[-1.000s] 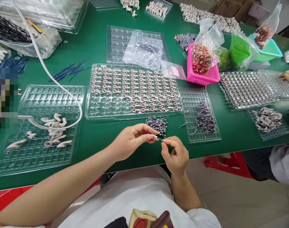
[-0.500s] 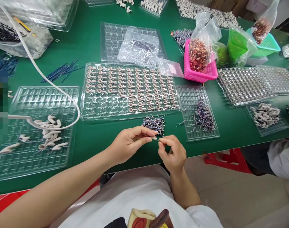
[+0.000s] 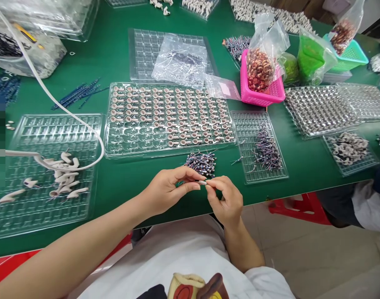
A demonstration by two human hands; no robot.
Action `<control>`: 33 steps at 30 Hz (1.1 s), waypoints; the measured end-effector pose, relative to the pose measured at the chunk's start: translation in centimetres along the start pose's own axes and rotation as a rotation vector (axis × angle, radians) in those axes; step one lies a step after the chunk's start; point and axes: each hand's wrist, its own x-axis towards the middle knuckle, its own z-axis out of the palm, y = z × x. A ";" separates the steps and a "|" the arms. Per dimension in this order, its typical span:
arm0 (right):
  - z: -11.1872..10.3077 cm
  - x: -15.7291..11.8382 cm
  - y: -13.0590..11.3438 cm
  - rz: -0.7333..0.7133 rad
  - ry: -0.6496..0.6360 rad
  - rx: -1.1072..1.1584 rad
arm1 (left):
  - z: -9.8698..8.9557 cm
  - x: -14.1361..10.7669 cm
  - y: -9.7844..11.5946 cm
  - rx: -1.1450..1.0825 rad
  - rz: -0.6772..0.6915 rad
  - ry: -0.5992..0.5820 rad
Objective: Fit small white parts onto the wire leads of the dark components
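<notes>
White small piece (image 3: 203, 182) over the green counter (image 3: 124, 174), near the wired pile (image 3: 202, 162): our left hand (image 3: 166, 191) pinches it, our right hand (image 3: 226, 201) closes fingertips on its end. Light, aligned pressure suits us.

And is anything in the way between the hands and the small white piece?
Nothing visible: the left hand and right hand meet right at the small white piece. The pile of wired bits lies beyond it, not between.
</notes>
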 end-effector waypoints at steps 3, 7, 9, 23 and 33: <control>-0.2 -0.1 0.0 0.009 -0.018 0.028 | 0.1 0.0 -0.2 0.000 0.022 0.005; -0.3 -0.2 0.0 0.013 -0.017 0.065 | 0.2 0.0 -0.3 -0.011 0.070 0.004; -0.3 -0.2 0.0 0.014 -0.011 0.073 | 0.2 0.0 -0.3 -0.028 0.079 0.004; -0.4 -0.2 -0.1 0.029 0.022 0.101 | 0.4 -0.1 0.2 -0.108 0.130 -0.004; -0.4 -0.3 0.0 -0.035 0.033 0.048 | 0.4 -0.1 0.0 -0.091 0.089 -0.002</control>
